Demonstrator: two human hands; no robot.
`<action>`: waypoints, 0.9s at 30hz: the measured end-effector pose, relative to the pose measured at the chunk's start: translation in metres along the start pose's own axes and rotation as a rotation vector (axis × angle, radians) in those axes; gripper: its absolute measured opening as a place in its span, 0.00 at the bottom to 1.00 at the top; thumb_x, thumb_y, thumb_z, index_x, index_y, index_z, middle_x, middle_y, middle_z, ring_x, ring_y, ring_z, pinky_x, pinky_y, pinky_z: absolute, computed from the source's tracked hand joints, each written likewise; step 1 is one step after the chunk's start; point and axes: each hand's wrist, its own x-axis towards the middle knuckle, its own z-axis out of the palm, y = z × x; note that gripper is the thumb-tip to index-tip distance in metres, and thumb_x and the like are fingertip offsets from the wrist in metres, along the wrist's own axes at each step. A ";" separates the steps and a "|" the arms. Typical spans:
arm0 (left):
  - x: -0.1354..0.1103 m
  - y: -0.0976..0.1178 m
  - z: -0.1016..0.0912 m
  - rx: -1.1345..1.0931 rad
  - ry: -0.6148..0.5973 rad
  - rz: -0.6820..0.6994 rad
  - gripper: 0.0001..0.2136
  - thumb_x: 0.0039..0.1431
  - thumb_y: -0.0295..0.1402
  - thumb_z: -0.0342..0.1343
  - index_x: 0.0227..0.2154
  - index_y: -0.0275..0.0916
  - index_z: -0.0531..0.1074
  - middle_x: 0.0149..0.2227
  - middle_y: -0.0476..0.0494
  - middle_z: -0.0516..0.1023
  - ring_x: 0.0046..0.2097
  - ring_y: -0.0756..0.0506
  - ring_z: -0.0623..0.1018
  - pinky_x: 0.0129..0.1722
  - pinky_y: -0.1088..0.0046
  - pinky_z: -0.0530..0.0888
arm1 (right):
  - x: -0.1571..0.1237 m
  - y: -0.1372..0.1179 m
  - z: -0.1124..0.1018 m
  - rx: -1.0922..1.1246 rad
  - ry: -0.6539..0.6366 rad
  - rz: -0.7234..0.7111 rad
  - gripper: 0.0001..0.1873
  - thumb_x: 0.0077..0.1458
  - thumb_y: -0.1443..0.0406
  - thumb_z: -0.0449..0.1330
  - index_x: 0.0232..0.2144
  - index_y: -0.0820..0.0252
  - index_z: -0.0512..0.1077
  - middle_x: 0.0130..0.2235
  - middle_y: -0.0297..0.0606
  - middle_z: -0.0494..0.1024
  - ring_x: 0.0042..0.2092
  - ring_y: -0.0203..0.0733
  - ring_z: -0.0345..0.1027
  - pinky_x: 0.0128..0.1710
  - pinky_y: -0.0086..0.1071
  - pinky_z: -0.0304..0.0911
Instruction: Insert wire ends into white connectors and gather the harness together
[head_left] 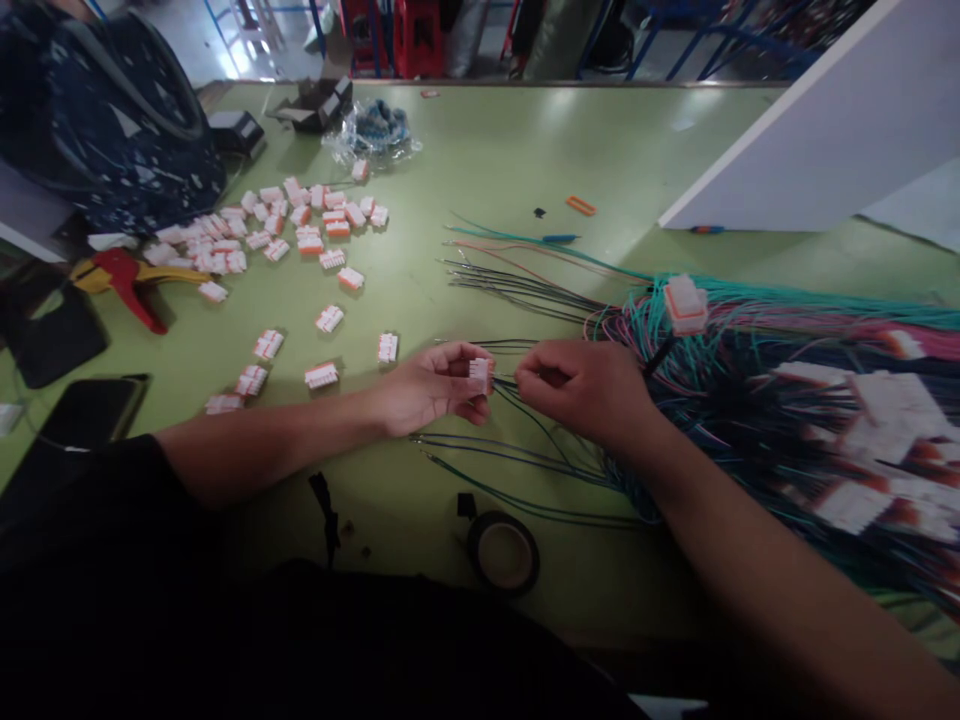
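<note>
Between the fingers of my left hand [431, 388] is a white and orange connector housing [480, 376], held above the green table. My right hand [589, 385] is pinched on a thin wire [504, 376] just right of the housing, its tip pointing at the housing; whether it has entered cannot be seen. Dark wires run from the housing's right side down to the bundle. Around the hands lie loose wires with metal terminals, black ones [525, 285] behind and blue and green ones [510, 455] in front. Several loose connector housings [322, 375] lie left of my left hand.
A pile of housings [225, 240] and red-yellow pliers [124, 280] sit at left, near a phone [67, 450]. A large wire bundle [720, 370] with finished connectors [885, 430] fills the right side. Black tape [504, 553] lies in front. A white panel [810, 130] stands at back right.
</note>
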 end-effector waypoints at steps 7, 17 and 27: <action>-0.001 -0.003 -0.001 0.070 0.039 0.017 0.10 0.48 0.24 0.60 0.34 0.35 0.68 0.26 0.51 0.73 0.26 0.53 0.75 0.28 0.74 0.72 | 0.004 0.003 0.005 0.255 -0.047 0.048 0.10 0.43 0.64 0.53 0.14 0.61 0.65 0.15 0.30 0.63 0.21 0.30 0.54 0.22 0.27 0.47; -0.002 -0.007 0.000 0.113 0.068 0.019 0.11 0.46 0.26 0.62 0.34 0.34 0.69 0.26 0.51 0.74 0.26 0.53 0.74 0.28 0.75 0.72 | 0.002 -0.003 0.020 0.301 -0.042 0.091 0.12 0.44 0.63 0.54 0.14 0.61 0.63 0.16 0.29 0.62 0.21 0.30 0.53 0.22 0.26 0.46; 0.001 -0.002 0.005 0.107 -0.013 -0.055 0.12 0.43 0.27 0.63 0.32 0.33 0.68 0.24 0.51 0.72 0.25 0.53 0.74 0.27 0.74 0.72 | 0.045 0.039 -0.014 0.405 0.303 0.255 0.12 0.50 0.64 0.52 0.38 0.61 0.69 0.33 0.39 0.74 0.31 0.36 0.65 0.32 0.32 0.62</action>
